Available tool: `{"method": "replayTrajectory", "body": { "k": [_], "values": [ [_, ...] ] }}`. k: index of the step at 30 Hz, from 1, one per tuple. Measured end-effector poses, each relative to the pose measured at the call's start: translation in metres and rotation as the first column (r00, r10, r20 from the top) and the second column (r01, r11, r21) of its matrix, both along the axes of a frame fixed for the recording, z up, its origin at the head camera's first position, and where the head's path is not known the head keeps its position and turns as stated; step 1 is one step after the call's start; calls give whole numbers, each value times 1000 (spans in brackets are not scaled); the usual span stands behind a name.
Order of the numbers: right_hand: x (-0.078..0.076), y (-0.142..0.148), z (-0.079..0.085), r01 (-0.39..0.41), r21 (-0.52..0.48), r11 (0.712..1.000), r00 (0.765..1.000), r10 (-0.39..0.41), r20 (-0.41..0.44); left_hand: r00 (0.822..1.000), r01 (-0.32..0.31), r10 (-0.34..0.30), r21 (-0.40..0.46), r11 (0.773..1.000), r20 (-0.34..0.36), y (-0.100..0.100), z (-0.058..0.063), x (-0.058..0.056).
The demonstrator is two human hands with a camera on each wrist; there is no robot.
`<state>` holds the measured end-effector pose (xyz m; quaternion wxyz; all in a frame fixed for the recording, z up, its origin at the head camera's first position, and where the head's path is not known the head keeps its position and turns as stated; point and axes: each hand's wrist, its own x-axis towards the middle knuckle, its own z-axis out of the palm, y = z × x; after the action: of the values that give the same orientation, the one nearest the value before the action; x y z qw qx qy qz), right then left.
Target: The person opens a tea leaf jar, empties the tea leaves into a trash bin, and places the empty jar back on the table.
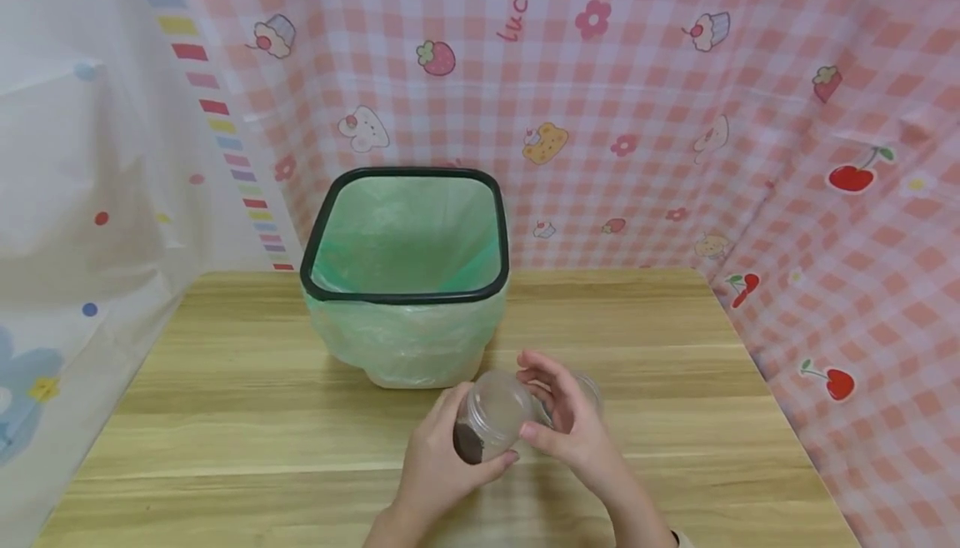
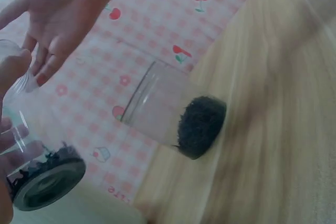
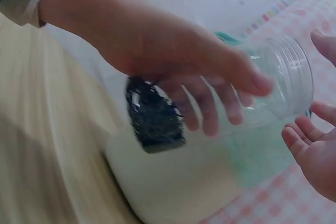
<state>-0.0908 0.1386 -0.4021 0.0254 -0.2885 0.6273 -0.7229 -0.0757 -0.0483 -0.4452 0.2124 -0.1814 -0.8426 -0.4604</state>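
Note:
My left hand grips a clear screw-neck jar, tilted above the table with its mouth toward my right hand. Dark, shredded, leaf-like material lies at the base of this jar; the thumb and fingers wrap its side in the right wrist view. My right hand is beside the jar's mouth, fingers loosely bent and palm turned toward it, with nothing in its grasp. Behind that hand a second clear jar stands upright on the table, with similar dark contents at its bottom; the hand partly hides it in the head view.
A bin with a black rim and a green liner bag stands just beyond the hands, left of centre. The wood-grain table meets a pink checked curtain at the back and right, and a white sheet at the left.

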Motion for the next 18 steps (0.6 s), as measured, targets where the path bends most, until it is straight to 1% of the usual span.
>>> {"method": "replayTrajectory", "body": {
  "k": [3, 6, 8, 10, 12, 14, 15, 16, 17, 18],
  "values": [
    [6, -5, -2, 35, 54, 998, 999, -37, 31, 993, -37, 34, -24, 999, -117, 1, -4, -2],
    [10, -10, -1, 82, 134, 988, 995, -88, 38, 976, -74, 62, -47, 996, -209, 2, -6, -4],
    [11, -13, 0, 111, 164, 980, 993, -116, 17, 966, -93, 76, -55, 994, -246, 2, -7, -4],
    [11, -15, 1, 130, 170, 977, 991, -131, -5, 965, -99, 81, -59, 993, -248, 2, -8, -4],
    [10, -15, 2, 128, 171, 977, 992, -124, -33, 978, -79, 67, -52, 996, -198, 1, -8, -2],
    [8, -14, 3, 111, 176, 978, 993, -103, -55, 992, -30, 26, -32, 999, -127, -1, -7, 0],
    [8, -13, 3, 97, 177, 979, 994, -86, -65, 997, 10, -11, -10, 1000, -78, -2, -5, 1],
    [8, -12, 3, 76, 175, 982, 996, -65, -69, 998, 53, -52, 17, 998, -23, -4, -4, 2],
    [7, -10, 4, 53, 171, 984, 996, -41, -75, 995, 97, -98, 48, 994, 34, -5, -2, 3],
    [6, -9, 4, 27, 163, 986, 997, -14, -80, 986, 140, -147, 80, 987, 82, -7, -1, 3]
  ]
}}
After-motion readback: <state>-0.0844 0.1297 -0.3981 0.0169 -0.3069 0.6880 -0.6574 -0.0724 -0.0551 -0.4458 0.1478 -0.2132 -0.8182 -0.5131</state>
